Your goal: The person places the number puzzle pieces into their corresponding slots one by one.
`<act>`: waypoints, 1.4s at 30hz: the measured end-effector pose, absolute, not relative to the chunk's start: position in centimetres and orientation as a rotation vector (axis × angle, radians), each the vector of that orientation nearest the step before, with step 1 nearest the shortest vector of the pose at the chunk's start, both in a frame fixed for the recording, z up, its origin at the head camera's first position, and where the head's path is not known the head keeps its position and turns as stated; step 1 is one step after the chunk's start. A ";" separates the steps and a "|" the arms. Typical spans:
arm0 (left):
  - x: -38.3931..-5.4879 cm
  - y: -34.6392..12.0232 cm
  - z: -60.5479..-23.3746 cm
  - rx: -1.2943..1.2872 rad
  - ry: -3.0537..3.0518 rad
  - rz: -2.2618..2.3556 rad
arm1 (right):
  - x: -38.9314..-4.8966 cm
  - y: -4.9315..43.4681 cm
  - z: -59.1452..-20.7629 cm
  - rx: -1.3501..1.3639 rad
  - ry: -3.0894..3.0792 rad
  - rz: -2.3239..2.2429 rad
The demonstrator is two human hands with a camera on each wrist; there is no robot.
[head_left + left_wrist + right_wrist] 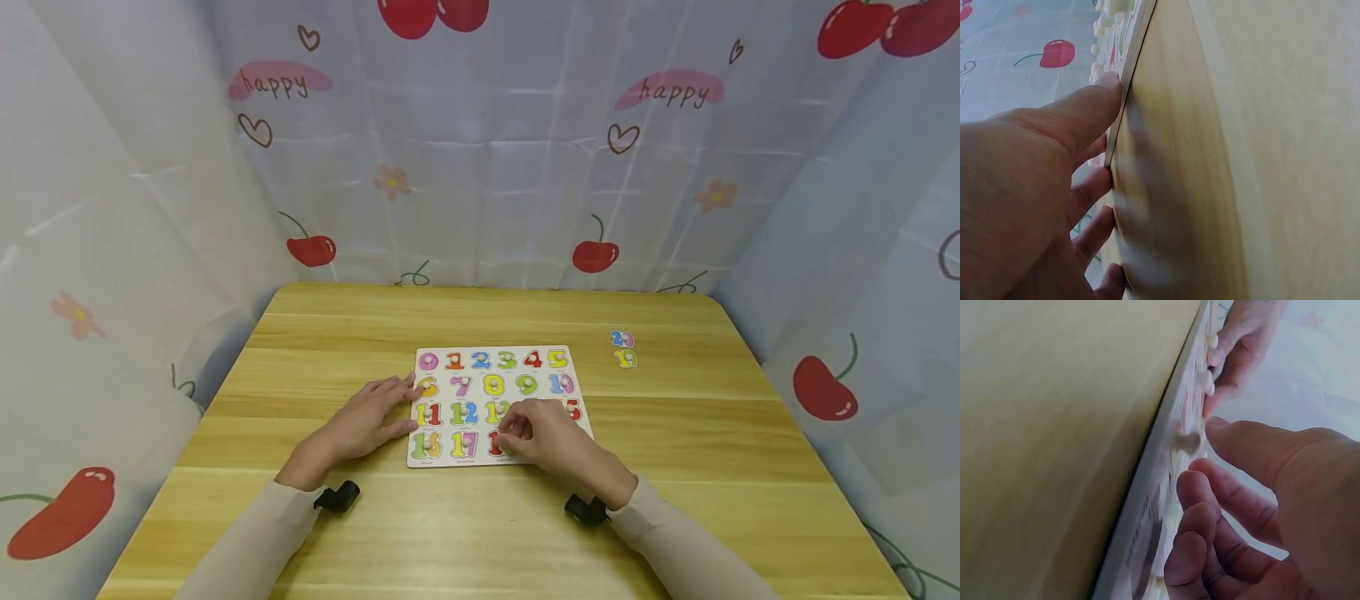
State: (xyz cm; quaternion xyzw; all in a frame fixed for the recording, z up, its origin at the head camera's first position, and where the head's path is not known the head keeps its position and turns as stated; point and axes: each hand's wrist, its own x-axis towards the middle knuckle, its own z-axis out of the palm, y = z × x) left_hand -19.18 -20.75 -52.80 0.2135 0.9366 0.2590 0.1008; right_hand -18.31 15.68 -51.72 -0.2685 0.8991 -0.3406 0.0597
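A white number puzzle board [444,461] lies on the table, with colourful number pieces carrying small knobs. At its left edge rests my left hand [365,419], fingers spread; in the left wrist view the thumb [1094,97] touches the board's edge. My right hand [551,437] is over the lower right of the board, beside the red piece [493,443] in the bottom row, covering part of that area. In the right wrist view, its thumb and fingertips are slightly apart next to a knob [1189,443], the other fingers loosely curled.
Two loose number pieces lie right of the board: a blue and pink 20 [622,339] and a yellow and green piece [626,359]. The wooden table [465,533] is bordered by a cherry-print curtain [487,217] at the back and sides.
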 end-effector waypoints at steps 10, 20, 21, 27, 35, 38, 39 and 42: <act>-19.2 -20.8 -52.7 0.665 2.779 0.765 | -20.7 19.0 -51.5 -0.697 2.877 -1.089; -19.3 -20.8 -52.8 0.675 2.789 0.763 | -25.3 26.8 -52.2 -0.381 3.002 -1.149; -19.3 -20.8 -52.8 0.673 2.789 0.764 | -25.8 27.7 -52.2 -0.348 3.008 -1.145; -19.2 -20.9 -53.0 0.663 2.789 0.764 | -27.5 32.1 -52.7 -0.178 3.030 -1.142; -19.2 -20.8 -52.8 0.654 2.780 0.765 | -28.1 34.1 -53.5 -0.069 3.076 -1.058; -19.2 -20.8 -52.6 0.654 2.781 0.766 | -28.3 34.1 -53.7 -0.055 3.090 -1.072; -19.2 -20.8 -52.6 0.646 2.776 0.771 | -28.3 34.1 -53.7 -0.052 3.094 -1.076; -19.1 -20.8 -52.6 0.647 2.773 0.765 | -28.0 33.8 -53.7 -0.055 3.099 -1.073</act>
